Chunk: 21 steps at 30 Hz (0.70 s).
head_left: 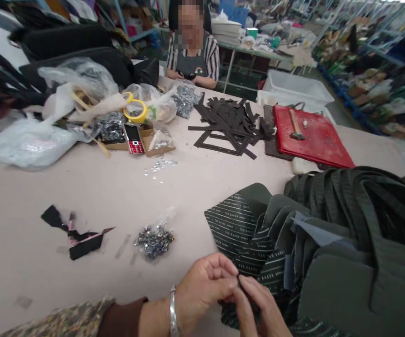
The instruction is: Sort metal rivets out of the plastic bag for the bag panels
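My left hand (207, 283) is closed in a pinch, its fingertips meeting those of my right hand (261, 309) near the bottom of the view. Between them shows the edge of a small dark piece (240, 282), mostly hidden by the fingers; its kind cannot be made out. Just beyond and to the right lie dark green fabric pieces (237, 217) with printed white stripes and lettering. A clear bag of small metal parts (154, 241) rests left of the hands. Farther left are black and pink scraps (86, 241).
Black strips (226, 121) are heaped mid-table. A hammer (296, 125) lies on a red board (314, 135). Yellow tape rolls (135, 111), a phone (133, 139) and plastic bags (30, 140) stand left. Dark straps (346, 192) pile right. A person (193, 56) sits opposite.
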### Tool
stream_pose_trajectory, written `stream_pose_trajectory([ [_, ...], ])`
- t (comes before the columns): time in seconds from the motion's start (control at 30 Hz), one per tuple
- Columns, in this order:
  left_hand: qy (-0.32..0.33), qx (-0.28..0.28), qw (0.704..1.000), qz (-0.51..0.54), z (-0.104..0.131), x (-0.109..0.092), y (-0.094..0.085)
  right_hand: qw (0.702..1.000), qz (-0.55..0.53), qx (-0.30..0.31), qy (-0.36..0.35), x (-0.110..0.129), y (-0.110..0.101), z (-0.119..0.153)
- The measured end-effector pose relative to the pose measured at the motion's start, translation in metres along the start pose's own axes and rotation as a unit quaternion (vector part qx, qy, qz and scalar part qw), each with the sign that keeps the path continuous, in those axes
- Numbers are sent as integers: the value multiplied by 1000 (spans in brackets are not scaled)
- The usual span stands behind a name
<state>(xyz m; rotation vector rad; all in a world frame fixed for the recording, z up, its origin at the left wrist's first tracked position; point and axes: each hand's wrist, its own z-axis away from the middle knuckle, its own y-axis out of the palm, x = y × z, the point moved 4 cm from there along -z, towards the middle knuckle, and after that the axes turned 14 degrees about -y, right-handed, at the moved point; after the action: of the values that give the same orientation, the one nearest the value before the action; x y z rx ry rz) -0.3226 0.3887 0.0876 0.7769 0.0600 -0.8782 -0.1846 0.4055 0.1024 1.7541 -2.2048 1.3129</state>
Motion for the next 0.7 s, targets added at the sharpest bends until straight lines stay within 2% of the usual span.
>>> stream_pose_trajectory([
  [0.07,11,-17,1000,-5,18,-6,-25,998,-59,-8,19,15,24,-4],
  [0.17,21,-59,998,-22,43,-11,-69,988,-152,16,27,35,62,-12],
  [0.27,28,-120,992,-34,67,-13,-120,967,-216,19,131,50,93,-16],
  [0.37,19,-205,977,-60,86,-12,-168,923,-288,4,254,62,119,-17],
  [0.43,3,-251,966,-66,96,-13,-192,900,-315,-6,301,68,132,-18],
  [0.57,-11,-270,962,-50,108,-17,-216,874,-327,-12,359,76,152,-20],
  [0.7,-16,-244,969,-35,111,-15,-226,821,-370,-55,432,87,163,-23],
])
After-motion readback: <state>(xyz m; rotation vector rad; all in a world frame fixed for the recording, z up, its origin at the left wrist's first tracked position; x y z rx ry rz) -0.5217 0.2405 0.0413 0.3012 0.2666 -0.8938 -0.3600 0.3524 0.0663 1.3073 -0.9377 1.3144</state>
